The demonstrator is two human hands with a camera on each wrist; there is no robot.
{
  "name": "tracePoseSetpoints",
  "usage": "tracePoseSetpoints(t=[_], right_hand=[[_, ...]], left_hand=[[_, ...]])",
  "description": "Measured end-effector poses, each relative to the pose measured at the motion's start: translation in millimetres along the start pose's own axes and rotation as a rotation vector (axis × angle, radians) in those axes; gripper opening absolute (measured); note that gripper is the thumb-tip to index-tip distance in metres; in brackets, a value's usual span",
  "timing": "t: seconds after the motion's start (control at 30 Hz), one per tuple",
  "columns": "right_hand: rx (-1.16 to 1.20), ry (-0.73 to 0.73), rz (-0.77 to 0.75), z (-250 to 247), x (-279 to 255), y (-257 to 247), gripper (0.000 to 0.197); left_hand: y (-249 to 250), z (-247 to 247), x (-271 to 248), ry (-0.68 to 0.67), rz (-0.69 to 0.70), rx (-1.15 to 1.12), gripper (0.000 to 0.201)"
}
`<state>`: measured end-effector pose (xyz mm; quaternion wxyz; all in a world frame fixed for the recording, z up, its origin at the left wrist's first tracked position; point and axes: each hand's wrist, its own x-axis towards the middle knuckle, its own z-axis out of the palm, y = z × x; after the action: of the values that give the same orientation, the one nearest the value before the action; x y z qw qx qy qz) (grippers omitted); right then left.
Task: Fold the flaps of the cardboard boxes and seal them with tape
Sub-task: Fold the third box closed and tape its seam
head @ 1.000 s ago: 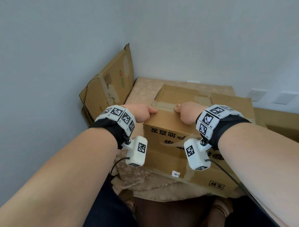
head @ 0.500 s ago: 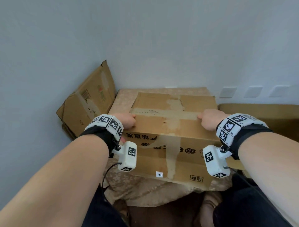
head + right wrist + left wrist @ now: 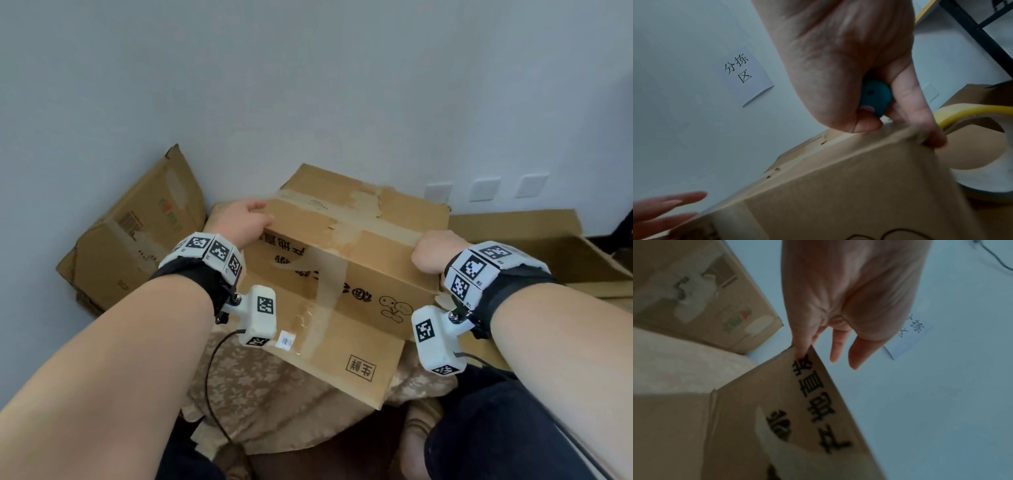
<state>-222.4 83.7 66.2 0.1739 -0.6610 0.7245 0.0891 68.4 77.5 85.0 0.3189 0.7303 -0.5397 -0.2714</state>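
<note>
1. The cardboard box [image 3: 342,274] sits on a counter draped with a patterned cloth [image 3: 274,404]. It is tilted, with its printed front face turned toward the person and its long axis running left to right between the two hands.
2. The left hand [image 3: 245,222] is at the box's upper left corner. In the left wrist view its thumb touches the corner edge while the other fingers hang straight and relaxed, clear of the cardboard.
3. The right hand [image 3: 435,250] is at the upper right corner, fingers curled. In the right wrist view it pinches the box edge and also holds a small blue object [image 3: 875,99] in the palm; I cannot tell what that object is.
4. A roll of tape [image 3: 978,146] lies just beyond the right hand, so that hand is the nearer one to take it.
5. A strip of tape [image 3: 342,226] already runs along the top seam, so turning the box probably comes next; the two-corner grip suits that.
</note>
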Motion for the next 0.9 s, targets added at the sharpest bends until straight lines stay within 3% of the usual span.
tracePoseSetpoints(t=[0.07, 0.13, 0.2, 0.33, 0.47, 0.6, 0.7, 0.77, 0.83, 0.9], right_hand=[[0.168, -0.018, -0.036, 2.6, -1.8, -0.7, 0.022], [0.366, -0.083, -0.075, 7.0, -4.9, -6.2, 0.037], [0.51, -0.145, -0.097, 10.3, -9.6, -18.1, 0.045], [0.803, -0.286, -0.214, 13.4, -13.9, -40.0, 0.053], [0.831, -0.092, -0.207, 7.5, -2.8, -37.8, 0.041], [0.752, 0.035, -0.125, 6.0, 6.5, -21.1, 0.033], [0.705, 0.041, -0.103, 9.6, 6.9, -17.9, 0.029], [0.683, 0.07, -0.088, 12.4, 7.3, -17.0, 0.027], [0.62, 0.13, -0.109, 13.6, 10.3, -16.1, 0.026], [0.555, 0.203, -0.127, 11.7, 11.0, -15.1, 0.028]], left_hand=[[2.0, 8.2, 0.5, -0.098, 0.004, -0.119, 0.054], [6.9, 19.5, -3.7, -0.23, -0.008, -0.135, 0.052], [12.0, 31.7, -10.9, -0.35, 0.008, -0.005, 0.053], [19.3, 51.8, -19.8, -0.463, 0.095, 0.239, 0.065], [23.7, 66.6, -20.5, -0.49, 0.161, 0.504, 0.09], [20.4, 77.1, -17.4, -0.436, 0.146, 0.573, 0.102], [22.8, 79.8, -18.0, -0.431, 0.168, 0.603, 0.095], [26.1, 79.3, -20.0, -0.43, 0.196, 0.611, 0.078], [27.3, 77.3, -20.2, -0.428, 0.199, 0.612, 0.065], [23.8, 71.2, -19.5, -0.412, 0.204, 0.632, 0.064]])
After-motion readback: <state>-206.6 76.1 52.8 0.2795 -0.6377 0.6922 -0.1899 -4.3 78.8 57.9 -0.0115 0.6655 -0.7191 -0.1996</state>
